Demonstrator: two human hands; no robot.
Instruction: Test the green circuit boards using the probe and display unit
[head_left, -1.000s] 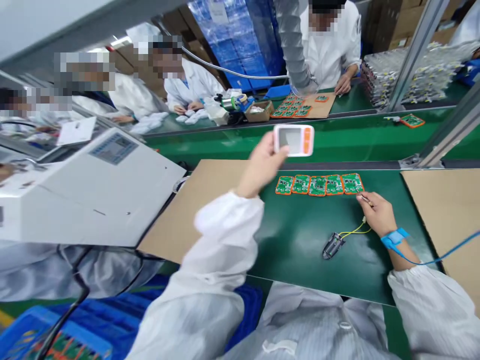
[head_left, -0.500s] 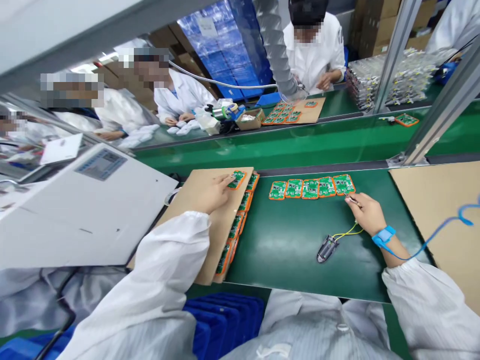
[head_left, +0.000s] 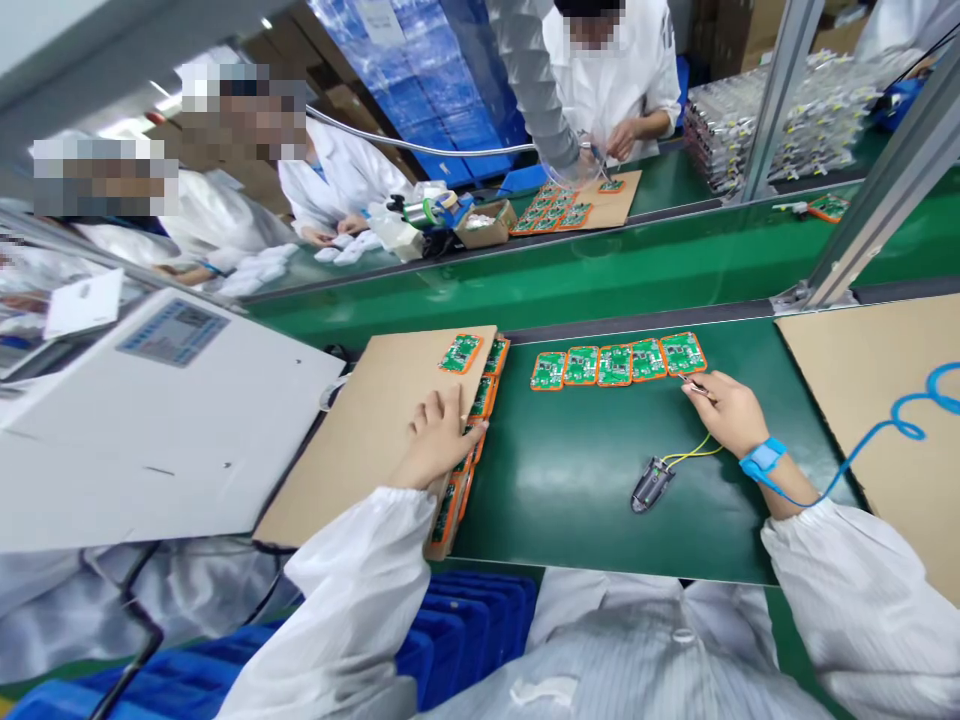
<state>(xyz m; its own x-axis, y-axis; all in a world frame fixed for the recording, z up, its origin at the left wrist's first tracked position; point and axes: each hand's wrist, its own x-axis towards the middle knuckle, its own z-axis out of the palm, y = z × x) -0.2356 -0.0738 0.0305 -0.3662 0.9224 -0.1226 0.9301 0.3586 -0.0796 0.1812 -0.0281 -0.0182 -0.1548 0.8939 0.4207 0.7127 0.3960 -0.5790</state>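
Observation:
My left hand (head_left: 440, 437) rests on the right edge of a brown cardboard sheet (head_left: 360, 440), fingers curled over the orange-framed green circuit boards (head_left: 480, 398) that lie in a column there. One more board (head_left: 460, 353) lies at the sheet's top. My right hand (head_left: 731, 410), with a blue wrist strap (head_left: 762, 457), pinches a thin metal probe (head_left: 694, 385) beside the right end of a row of several boards (head_left: 619, 363) on the green mat (head_left: 600, 490). A small black part with yellow wires (head_left: 651, 483) lies on the mat near that hand.
A white machine (head_left: 157, 420) stands at the left. Another cardboard sheet (head_left: 877, 400) lies at the right. A green conveyor (head_left: 600, 280) runs across behind. Beyond it several people in white coats work, with boards on cardboard (head_left: 577, 205). Blue crates (head_left: 480, 620) sit below the bench edge.
My left hand held up a white and orange device, then came down to the cardboard sheet and slid back along the column of boards. The right hand has barely moved.

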